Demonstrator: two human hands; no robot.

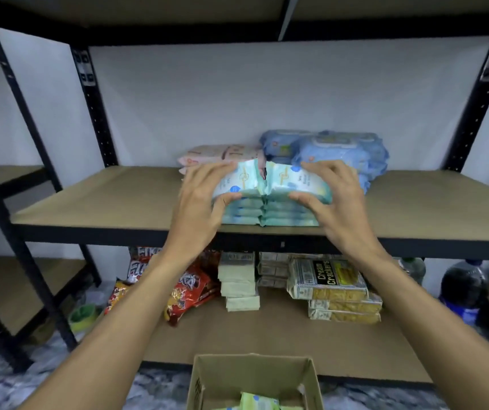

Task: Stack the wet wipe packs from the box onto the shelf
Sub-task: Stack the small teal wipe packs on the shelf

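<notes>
Centrally, left hand (200, 199) and right hand (336, 199) each grip a mint-green wet wipe pack (239, 179) atop stacks (284, 216) on the tan shelf (104, 196); yellow packets (327, 278) below read "Cream Crackers".

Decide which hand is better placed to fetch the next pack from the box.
Left, narrowly. The left hand and right hand each grip the top teal packs on the shelf, but the left forearm lies nearer the box holding a green pack.
</notes>
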